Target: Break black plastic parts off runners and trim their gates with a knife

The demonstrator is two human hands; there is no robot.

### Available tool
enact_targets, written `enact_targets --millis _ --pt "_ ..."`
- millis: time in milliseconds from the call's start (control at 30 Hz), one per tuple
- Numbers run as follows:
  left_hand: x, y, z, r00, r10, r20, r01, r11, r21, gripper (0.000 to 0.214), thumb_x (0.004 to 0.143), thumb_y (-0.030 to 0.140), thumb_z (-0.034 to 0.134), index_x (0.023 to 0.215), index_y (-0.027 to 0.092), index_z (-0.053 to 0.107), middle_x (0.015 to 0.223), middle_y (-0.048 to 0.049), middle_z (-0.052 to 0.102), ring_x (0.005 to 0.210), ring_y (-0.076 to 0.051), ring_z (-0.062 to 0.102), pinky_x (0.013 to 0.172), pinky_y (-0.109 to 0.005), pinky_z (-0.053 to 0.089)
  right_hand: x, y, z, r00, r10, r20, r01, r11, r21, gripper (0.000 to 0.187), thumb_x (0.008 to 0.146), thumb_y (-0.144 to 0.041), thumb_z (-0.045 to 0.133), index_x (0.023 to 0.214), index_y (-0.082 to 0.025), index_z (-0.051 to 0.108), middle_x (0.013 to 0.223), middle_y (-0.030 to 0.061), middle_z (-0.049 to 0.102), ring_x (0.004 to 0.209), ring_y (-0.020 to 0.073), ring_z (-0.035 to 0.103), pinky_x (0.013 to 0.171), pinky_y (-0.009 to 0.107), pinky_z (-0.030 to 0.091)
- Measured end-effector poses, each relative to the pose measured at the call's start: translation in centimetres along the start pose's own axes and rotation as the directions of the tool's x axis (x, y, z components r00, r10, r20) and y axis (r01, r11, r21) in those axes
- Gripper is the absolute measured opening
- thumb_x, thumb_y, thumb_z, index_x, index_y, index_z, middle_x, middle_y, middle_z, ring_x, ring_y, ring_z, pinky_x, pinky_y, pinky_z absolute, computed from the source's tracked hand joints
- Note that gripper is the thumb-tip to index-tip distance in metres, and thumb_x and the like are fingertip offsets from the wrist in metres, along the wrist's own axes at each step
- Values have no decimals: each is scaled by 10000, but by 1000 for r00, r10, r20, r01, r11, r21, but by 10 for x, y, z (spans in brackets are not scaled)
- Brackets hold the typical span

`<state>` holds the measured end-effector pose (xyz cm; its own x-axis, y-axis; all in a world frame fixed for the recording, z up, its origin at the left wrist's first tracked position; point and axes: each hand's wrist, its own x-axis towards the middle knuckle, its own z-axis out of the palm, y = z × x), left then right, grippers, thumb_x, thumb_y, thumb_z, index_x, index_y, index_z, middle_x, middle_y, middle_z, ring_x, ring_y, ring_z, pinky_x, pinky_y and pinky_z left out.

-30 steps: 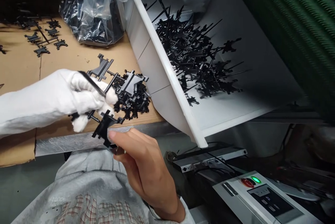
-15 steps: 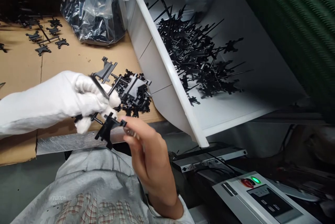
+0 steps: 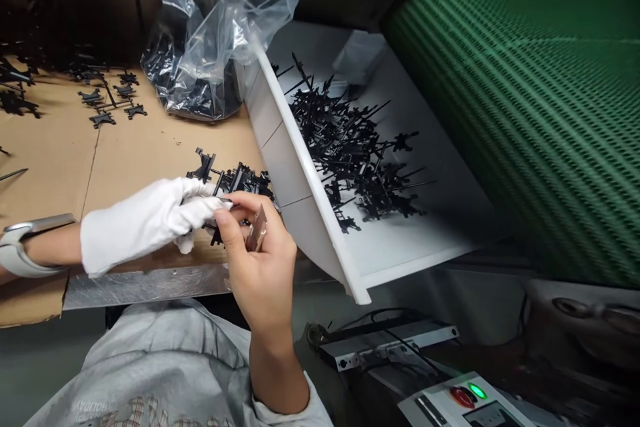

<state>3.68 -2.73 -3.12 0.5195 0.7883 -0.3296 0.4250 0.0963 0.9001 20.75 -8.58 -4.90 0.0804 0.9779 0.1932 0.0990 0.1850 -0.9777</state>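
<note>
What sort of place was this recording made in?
Probably a factory workstation for plastic parts: a green ribbed conveyor belt runs beside a white plastic chute heaped with black moulded plastic parts, and a grey control panel with red and green buttons sits below.

Entry, reading all legible markings. My grey sweatshirt (image 3: 150, 374) carries small printed lettering (image 3: 91, 407) low on the chest, upside down from where I look. It reads "HOLIDAY". Below it sit large plaid-patterned appliqué shapes (image 3: 150, 412), cut off by the frame edge, so I cannot read them as letters. On the control panel (image 3: 430, 408), the red button (image 3: 463, 397) and lit green button (image 3: 477, 391) show no legible wording. The dark plate (image 3: 485, 416) on that panel is cut off by the frame, and nothing on it can be read.
</note>
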Motion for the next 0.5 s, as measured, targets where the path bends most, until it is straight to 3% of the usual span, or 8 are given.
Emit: enact_targets --millis 233,367,433,500 --pt "10 1 -2 993 56 -102 -46 994 103 500 919 672 461 727 214 511 510 16 519 427 -111 471 479 -226 376 15 4 3 999 -43 7 43 994 -100 142 1030 -294 668 964 -224 772 766 -30 744 658 126 679 615 235 536" --pt "17 -5 -4 982 31 -188 4 983 185 492 925 683 361 800 225 491 588 19 503 433 -132 480 481 -257 419 21 5 9 995 -97 -1 95 974 -205 141 1034 -312 646 1003 -225 753 815 -16 771 669 137 689 619 256 522" --pt "17 -11 -5 958 56 -280 11 973 231 441 952 619 362 903 212 525 699 -26 595 520 -176 578 556 -298 504 23 5 13 995 -97 23 100 971 -218 144 1031 -332 644 1003 -228 739 789 -22 753 645 139 673 601 262 507" --pt "13 -19 -5 925 89 -370 15 963 270 388 985 472 388 1072 159 600 981 -166 744 873 -284 762 852 -401 627 23 6 17 996 -85 37 91 973 -211 163 1032 -359 638 973 -232 720 729 -37 711 597 138 633 577 265 488"
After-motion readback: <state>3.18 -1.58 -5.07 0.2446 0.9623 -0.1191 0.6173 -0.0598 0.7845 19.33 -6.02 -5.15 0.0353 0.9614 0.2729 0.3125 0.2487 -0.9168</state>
